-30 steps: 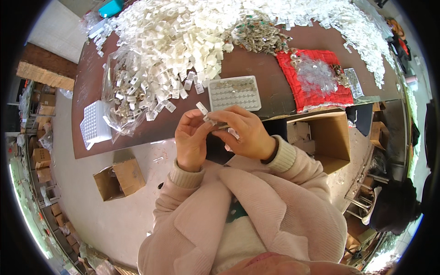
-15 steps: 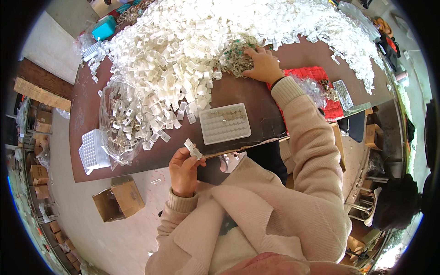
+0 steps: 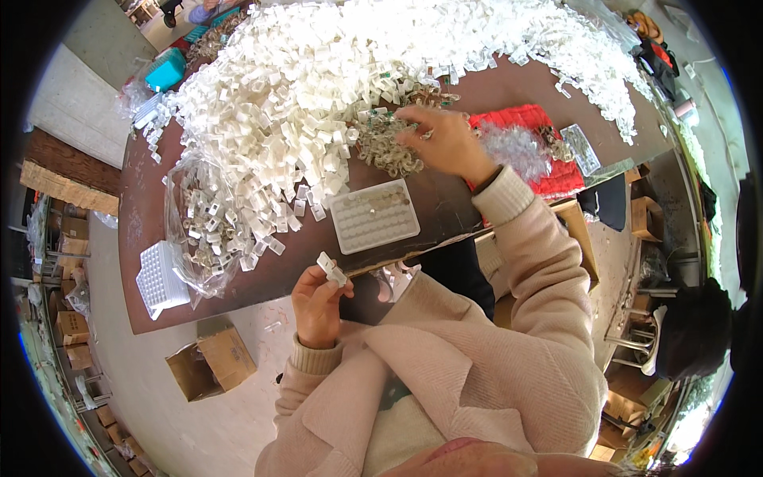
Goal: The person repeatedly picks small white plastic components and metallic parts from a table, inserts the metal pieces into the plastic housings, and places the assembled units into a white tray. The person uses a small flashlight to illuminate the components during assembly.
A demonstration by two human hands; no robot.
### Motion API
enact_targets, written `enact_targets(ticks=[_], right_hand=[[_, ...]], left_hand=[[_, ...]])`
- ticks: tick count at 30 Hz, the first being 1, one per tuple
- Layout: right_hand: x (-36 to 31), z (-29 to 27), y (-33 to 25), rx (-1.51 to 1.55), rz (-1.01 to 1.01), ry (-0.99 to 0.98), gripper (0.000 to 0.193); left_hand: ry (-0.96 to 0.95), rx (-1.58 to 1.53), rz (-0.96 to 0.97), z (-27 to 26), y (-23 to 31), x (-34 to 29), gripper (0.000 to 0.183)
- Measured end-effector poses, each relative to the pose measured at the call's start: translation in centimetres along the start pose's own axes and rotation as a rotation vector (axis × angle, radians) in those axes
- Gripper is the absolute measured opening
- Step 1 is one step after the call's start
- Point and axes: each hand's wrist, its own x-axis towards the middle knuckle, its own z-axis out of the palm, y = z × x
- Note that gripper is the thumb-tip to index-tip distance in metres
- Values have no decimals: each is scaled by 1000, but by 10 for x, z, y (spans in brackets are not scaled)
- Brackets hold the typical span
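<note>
Near the table's front edge, my left hand [image 3: 316, 308] pinches a small white plastic box [image 3: 331, 269] that looks folded open. My right hand [image 3: 449, 145] is over a heap of small shiny ring-like pieces [image 3: 385, 147], its thumb and fingers drawn together. Whatever those fingers hold is too small to make out. Between my hands lies a white tray [image 3: 373, 243] with rows of wells; a few pale pieces sit in its far rows.
A huge pile of small white boxes [image 3: 270, 119] covers the far side of the brown table [image 3: 151, 262]. A clear bag [image 3: 179, 195] of mixed pieces and stacked white trays [image 3: 163, 278] lie left. On the right is a red cloth [image 3: 564, 179]. A cardboard box [image 3: 226, 358] stands on the floor.
My right hand has pulled back from the far side of the heap toward me, its fingers now closer together. The heap looks more spread out. My left hand still holds the white box.
</note>
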Motion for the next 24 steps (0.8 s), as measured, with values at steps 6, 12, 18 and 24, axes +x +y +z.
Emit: enact_targets(ticks=[6, 12, 18, 24], right_hand=[[56, -35, 105, -577, 448, 35, 23], [52, -32, 155, -649, 433, -154, 23], [42, -74, 85, -312, 402, -80, 26], [-36, -54, -62, 377, 230, -257, 20]], left_hand=[[-8, -38, 3, -2, 2, 2, 26], [11, -58, 68, -5, 7, 4, 24], [3, 6, 68, 8, 9, 8, 21], [-95, 9, 130, 34, 12, 14, 18]])
